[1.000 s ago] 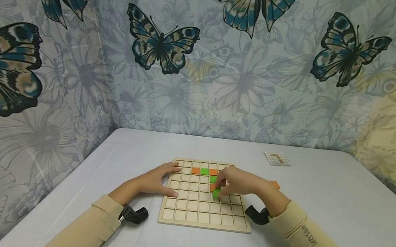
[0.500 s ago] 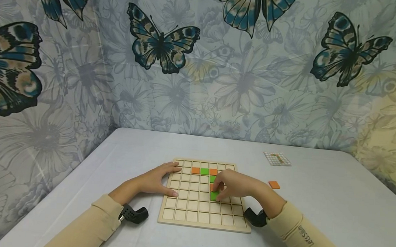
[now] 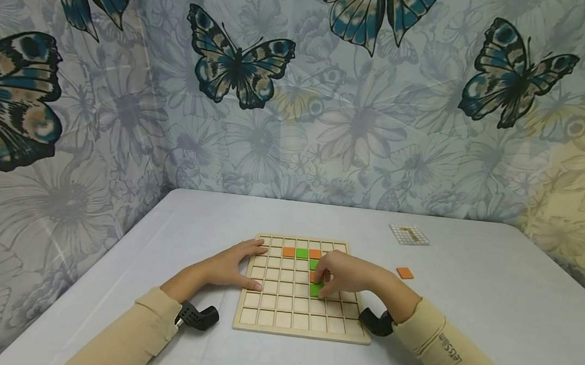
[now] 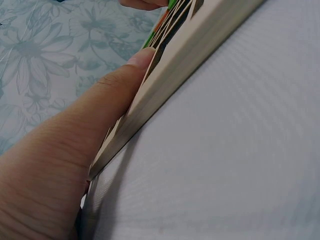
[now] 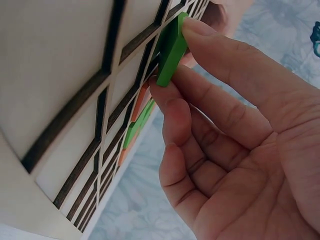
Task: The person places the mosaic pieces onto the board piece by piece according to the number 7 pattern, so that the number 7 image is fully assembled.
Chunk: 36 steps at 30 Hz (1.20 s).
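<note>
A wooden grid board (image 3: 301, 334) lies on the white table. My left hand (image 3: 227, 264) rests on its left edge, fingers spread, and in the left wrist view the thumb (image 4: 112, 87) presses on the rim. Between thumb and fingertips, my right hand (image 3: 352, 270) pinches a green square tile (image 5: 171, 52). The right wrist view shows this tile tilted, partly in a grid cell, just nearer than an orange tile (image 5: 140, 102). Other tiles sit in the grid: an orange one (image 3: 289, 252), a green one (image 3: 302, 253) and an orange one (image 3: 315, 254) in a row, then a green one (image 3: 314, 264).
A loose orange tile (image 3: 405, 273) lies on the table right of the board. Farther back is a small card (image 3: 410, 235) printed with a coloured grid pattern. Butterfly-patterned cloth (image 3: 274, 149) hangs behind the table (image 3: 213, 211).
My right hand has moved slightly left and down, lowering the green tile to the cell below the orange one. The loose orange tile now shows fully. The left hand has stayed still.
</note>
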Each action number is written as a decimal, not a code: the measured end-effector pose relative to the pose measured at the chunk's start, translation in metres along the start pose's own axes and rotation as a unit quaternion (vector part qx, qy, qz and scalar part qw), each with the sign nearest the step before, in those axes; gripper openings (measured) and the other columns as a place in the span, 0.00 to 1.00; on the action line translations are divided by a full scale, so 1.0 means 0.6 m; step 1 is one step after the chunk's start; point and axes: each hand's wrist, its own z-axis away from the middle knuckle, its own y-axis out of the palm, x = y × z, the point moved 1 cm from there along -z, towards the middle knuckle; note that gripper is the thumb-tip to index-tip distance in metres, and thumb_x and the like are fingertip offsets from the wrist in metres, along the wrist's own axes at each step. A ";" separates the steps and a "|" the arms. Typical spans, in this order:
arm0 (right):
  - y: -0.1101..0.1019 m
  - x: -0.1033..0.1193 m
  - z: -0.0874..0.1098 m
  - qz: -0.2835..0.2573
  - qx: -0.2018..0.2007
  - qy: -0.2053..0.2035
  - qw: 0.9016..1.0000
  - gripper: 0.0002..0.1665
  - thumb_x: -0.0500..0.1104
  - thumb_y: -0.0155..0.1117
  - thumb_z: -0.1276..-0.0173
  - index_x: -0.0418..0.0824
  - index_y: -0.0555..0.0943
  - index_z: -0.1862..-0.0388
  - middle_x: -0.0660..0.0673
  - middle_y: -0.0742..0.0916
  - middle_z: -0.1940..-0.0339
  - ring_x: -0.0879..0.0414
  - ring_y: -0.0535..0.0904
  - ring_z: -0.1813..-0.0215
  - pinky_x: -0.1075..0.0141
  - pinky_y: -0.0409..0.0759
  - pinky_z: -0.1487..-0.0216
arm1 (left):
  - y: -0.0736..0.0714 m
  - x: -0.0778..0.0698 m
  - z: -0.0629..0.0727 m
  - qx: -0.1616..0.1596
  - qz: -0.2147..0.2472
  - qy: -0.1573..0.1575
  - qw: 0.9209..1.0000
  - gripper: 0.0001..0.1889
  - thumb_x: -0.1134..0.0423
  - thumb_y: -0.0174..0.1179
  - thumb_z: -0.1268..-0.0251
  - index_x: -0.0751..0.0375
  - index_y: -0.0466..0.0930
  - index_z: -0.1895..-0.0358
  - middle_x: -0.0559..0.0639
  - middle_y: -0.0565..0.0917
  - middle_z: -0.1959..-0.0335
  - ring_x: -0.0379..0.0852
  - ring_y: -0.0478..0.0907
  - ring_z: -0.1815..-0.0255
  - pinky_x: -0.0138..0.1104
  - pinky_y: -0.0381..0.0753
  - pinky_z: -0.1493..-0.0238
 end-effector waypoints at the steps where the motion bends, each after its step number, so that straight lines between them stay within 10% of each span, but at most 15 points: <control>1: 0.000 0.000 0.000 0.000 -0.001 -0.001 1.000 0.10 0.39 0.72 0.47 0.40 0.84 0.65 0.53 0.83 0.68 0.66 0.73 0.67 0.72 0.75 0.67 | -0.001 0.000 0.000 0.000 0.000 -0.001 1.000 0.45 0.39 0.69 0.56 0.47 0.62 0.31 0.47 0.52 0.25 0.55 0.42 0.23 0.57 0.47 0.28; 36: -0.035 -0.043 0.058 -0.007 -0.043 0.027 0.999 0.11 0.44 0.71 0.45 0.43 0.83 0.64 0.53 0.83 0.66 0.61 0.74 0.63 0.71 0.75 0.66 | 0.002 -0.004 0.000 -0.003 -0.001 -0.004 1.000 0.45 0.40 0.70 0.57 0.47 0.62 0.32 0.47 0.53 0.25 0.56 0.43 0.24 0.58 0.48 0.29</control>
